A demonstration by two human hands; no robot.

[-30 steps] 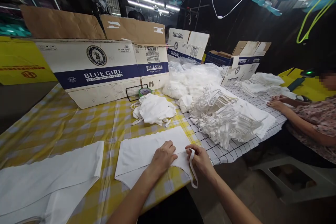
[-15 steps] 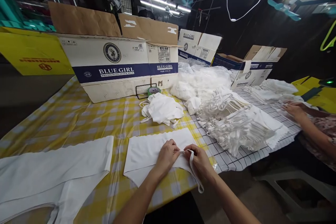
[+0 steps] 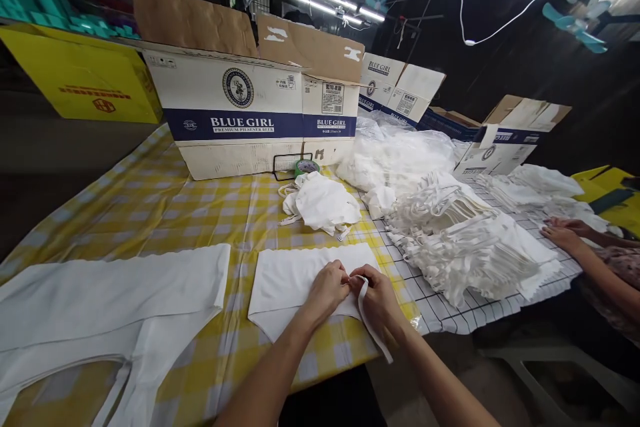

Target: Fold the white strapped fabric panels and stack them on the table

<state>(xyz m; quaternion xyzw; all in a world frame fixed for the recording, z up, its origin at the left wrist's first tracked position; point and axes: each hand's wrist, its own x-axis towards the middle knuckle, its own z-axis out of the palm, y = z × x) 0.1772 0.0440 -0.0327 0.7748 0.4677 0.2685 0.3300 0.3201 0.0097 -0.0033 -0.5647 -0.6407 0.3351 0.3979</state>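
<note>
Both hands meet over a white garment piece point(image 3: 285, 277) lying flat on the yellow checked cloth. My left hand point(image 3: 327, 290) is closed in a pinch, its fingertips touching those of the other hand. From my right hand point(image 3: 377, 297), pinched as well, a narrow white strap point(image 3: 373, 327) hangs down past the table's front edge. What lies right between the fingertips is too small to make out. To the left a larger white garment point(image 3: 115, 307) is spread out, apart from both hands. Beyond them rests a small heap of white garments with straps point(image 3: 323, 203).
A large white and blue carton point(image 3: 225, 123) stands at the back, with a green tape roll point(image 3: 306, 167) before it. Stacked white garments point(image 3: 465, 253) and plastic-wrapped goods point(image 3: 400, 157) fill the right side. A co-worker's hand point(image 3: 565, 237) is at far right.
The view has turned slightly left, so everything sits further right. My hands stay together over the garment, fingertips now closer. The strap hangs straighter instead of in a loop.
</note>
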